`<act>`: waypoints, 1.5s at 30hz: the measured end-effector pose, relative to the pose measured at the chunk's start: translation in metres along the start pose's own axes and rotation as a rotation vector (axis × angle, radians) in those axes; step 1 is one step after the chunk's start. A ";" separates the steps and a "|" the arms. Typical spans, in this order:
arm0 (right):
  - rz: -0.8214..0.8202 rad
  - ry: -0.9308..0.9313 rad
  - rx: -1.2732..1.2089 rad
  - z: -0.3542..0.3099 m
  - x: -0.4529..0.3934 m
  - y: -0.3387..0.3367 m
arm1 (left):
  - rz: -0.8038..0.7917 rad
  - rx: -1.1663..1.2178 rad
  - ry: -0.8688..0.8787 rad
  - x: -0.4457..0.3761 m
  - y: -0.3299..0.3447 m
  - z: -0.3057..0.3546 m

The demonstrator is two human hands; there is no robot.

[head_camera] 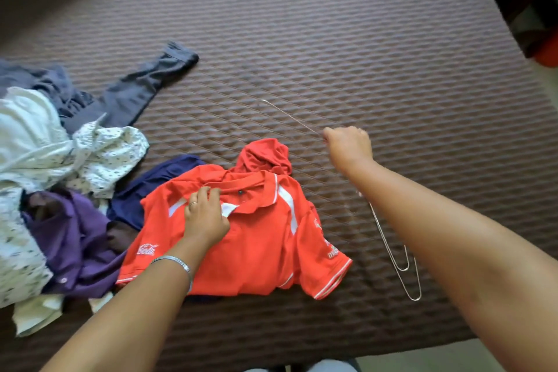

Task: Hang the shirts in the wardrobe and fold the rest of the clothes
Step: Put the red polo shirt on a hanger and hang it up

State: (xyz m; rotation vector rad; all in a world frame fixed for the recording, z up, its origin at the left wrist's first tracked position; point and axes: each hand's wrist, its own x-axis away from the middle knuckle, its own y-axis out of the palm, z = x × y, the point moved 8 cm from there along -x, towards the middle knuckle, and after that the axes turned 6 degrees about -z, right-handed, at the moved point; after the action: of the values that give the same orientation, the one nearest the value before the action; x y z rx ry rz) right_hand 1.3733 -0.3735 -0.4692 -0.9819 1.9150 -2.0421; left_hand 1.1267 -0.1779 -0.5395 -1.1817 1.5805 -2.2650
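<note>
The right hand [347,143] is gripping a thin silver wire hanger [290,115], right of centre. The left hand [205,214] is pinching the collar of the red short-sleeved polo shirt [256,244] lying at lower centre on the brown quilted bedspread [332,39]; a pile of crumpled clothes [60,175] is sitting at left.

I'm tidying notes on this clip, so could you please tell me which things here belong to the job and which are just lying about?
In hand: red shirt, left hand, wire hanger, right hand.

Lying about, for later: more hangers, purple shirt, navy garment, white printed clothes, grey trousers.
</note>
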 end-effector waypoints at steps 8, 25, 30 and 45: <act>-0.023 -0.210 -0.490 -0.132 -0.045 -0.041 | -0.062 -0.001 -0.022 -0.023 -0.007 -0.082; -0.571 -0.559 -0.490 -0.211 -0.085 0.019 | -0.296 0.028 0.027 -0.098 0.037 -0.081; -0.421 -0.621 -0.442 -0.216 -0.098 0.011 | -0.299 -0.067 0.041 -0.106 0.036 -0.080; -0.528 -0.523 -0.205 -0.233 -0.082 0.030 | -0.077 0.549 0.491 -0.075 -0.046 -0.065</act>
State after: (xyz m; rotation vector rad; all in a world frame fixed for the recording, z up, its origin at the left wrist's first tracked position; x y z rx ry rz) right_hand 1.2956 -0.1410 -0.5150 -2.0117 1.7122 -1.5647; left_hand 1.1489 -0.0711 -0.5487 -0.5809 0.9005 -2.9213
